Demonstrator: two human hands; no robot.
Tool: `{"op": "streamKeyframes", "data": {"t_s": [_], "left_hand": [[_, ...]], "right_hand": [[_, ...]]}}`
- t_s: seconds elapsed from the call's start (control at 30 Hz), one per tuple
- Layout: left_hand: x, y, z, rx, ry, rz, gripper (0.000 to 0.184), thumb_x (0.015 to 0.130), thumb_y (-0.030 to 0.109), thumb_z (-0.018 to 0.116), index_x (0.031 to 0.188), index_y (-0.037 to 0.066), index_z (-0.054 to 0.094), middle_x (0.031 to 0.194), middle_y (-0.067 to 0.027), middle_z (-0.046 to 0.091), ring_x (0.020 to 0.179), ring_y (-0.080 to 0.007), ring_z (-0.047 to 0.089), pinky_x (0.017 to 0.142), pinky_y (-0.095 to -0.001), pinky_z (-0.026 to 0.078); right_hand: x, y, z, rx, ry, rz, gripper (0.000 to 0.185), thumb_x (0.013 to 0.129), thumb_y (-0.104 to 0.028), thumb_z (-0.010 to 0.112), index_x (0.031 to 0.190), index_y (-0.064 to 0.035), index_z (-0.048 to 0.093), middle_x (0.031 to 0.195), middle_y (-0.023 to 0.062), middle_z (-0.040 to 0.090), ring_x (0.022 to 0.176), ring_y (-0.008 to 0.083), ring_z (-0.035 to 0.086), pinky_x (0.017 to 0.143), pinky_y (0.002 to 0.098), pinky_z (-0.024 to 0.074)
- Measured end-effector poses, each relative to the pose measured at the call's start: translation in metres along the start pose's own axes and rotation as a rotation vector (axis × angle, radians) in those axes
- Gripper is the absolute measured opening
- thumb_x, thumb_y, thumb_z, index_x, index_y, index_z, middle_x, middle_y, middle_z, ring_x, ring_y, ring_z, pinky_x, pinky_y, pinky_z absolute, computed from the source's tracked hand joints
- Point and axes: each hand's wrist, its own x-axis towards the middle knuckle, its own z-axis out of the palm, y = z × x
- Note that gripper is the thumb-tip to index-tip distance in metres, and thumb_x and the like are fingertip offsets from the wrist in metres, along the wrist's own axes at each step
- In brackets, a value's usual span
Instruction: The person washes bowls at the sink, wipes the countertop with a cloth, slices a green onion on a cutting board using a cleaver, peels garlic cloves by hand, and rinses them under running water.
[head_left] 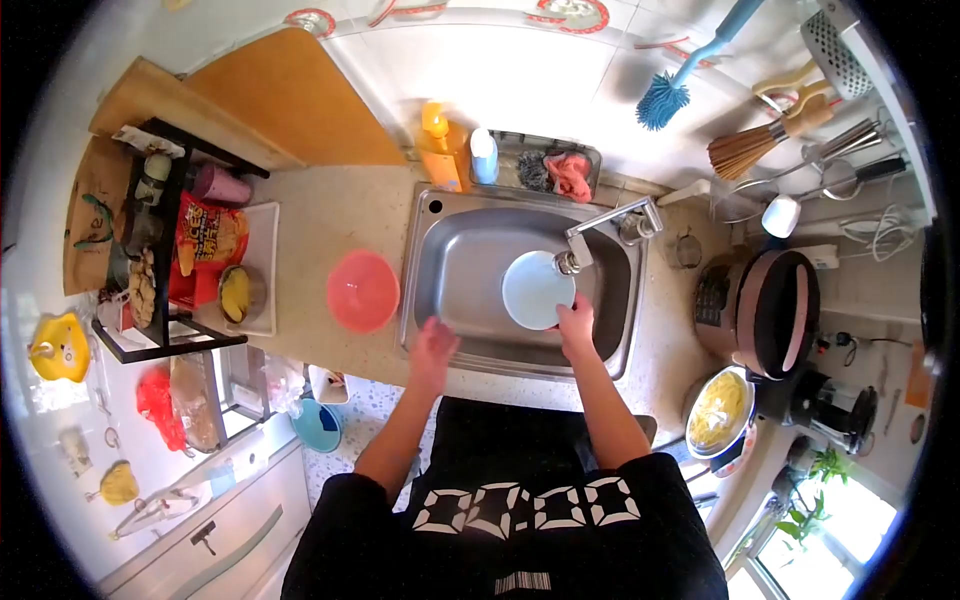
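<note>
A pale blue bowl [538,290] is held under the faucet [578,246], over the steel sink [470,270]. My right hand [576,328] grips the bowl's near right rim, its fingers partly hidden. Over the sink's front left edge hovers my left hand [434,347], slightly blurred, with nothing visible in it and its fingers loosely apart. To the left of that hand, a pink-red bowl [363,291] stands on the counter beside the sink.
Behind the sink stand an orange pump bottle [440,150], a blue bottle [484,157] and a caddy [528,150] with scrubbers. A black rack [170,340] is at the left. To the right are a rice cooker [765,310] and a bowl of yellow strips [718,410].
</note>
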Motion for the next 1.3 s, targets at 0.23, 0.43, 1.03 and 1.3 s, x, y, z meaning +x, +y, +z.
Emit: {"op": "streamKeyframes", "data": {"t_s": [0.23,0.43,1.03,1.3], "left_hand": [[0.023,-0.027,0.143,0.187,-0.379,-0.083,0.076,0.090,0.033,0.061,0.158,0.024,0.029,0.146,-0.0080,0.047,0.133,-0.0287,0.051,0.097,-0.0480,0.053],[0.040,-0.035,0.149,0.320,-0.222,-0.094,0.070,0.090,0.029,0.060,0.156,0.026,0.035,0.143,-0.0075,0.049,0.129,-0.0256,0.053,0.089,-0.0446,0.056],[0.047,-0.062,0.150,0.319,-0.181,-0.068,0.049,0.098,0.034,0.057,0.142,0.015,0.047,0.131,-0.0084,0.061,0.118,-0.0274,0.062,0.097,-0.0428,0.053],[0.038,-0.076,0.160,0.265,-0.034,-0.062,0.059,0.090,0.031,0.057,0.145,0.015,0.043,0.134,-0.0113,0.055,0.118,-0.0318,0.061,0.084,-0.0514,0.059]], "right_hand": [[-0.004,0.005,0.003,0.060,-0.205,0.020,0.041,0.089,-0.003,0.058,0.130,0.0021,0.059,0.118,0.0188,0.064,0.103,0.0329,0.068,0.074,0.0459,0.0635],[-0.020,-0.009,-0.012,-1.108,-0.053,-0.995,0.047,0.091,-0.025,0.067,0.131,-0.0024,0.059,0.140,0.0233,0.054,0.145,0.0409,0.036,0.118,0.0629,0.0248],[-0.025,-0.062,-0.006,-1.508,-0.576,-0.747,0.081,0.099,-0.069,0.036,0.120,0.0031,0.067,0.123,0.0206,0.066,0.124,0.0342,0.060,0.122,0.0545,0.0225],[-0.034,0.006,0.005,-1.031,-0.404,-0.655,0.017,0.088,-0.018,0.061,0.094,-0.0106,0.076,0.092,0.0167,0.072,0.093,0.0369,0.068,0.098,0.0503,0.0492]]}}
